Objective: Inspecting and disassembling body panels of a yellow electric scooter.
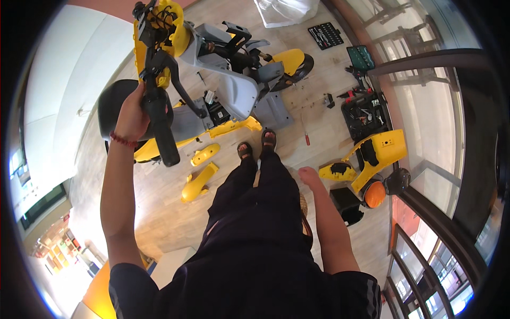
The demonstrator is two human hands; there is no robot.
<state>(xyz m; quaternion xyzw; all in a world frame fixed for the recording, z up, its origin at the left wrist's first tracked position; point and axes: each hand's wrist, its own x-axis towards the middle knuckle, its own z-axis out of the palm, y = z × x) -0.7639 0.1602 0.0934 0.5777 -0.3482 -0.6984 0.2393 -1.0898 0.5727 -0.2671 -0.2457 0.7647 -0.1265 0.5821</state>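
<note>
The left hand (132,118) is grasping the black handlebar grip (159,127), seemingly a sound hold on this likely heavy, rigid scooter (236,93) standing ahead on the floor (324,127), the right hand (309,178) hanging loosely clenched.

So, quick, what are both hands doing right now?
Left hand: holding the black handlebar grip, fingers mostly hidden.
Right hand: looks loosely closed, nothing visible in it.
</note>
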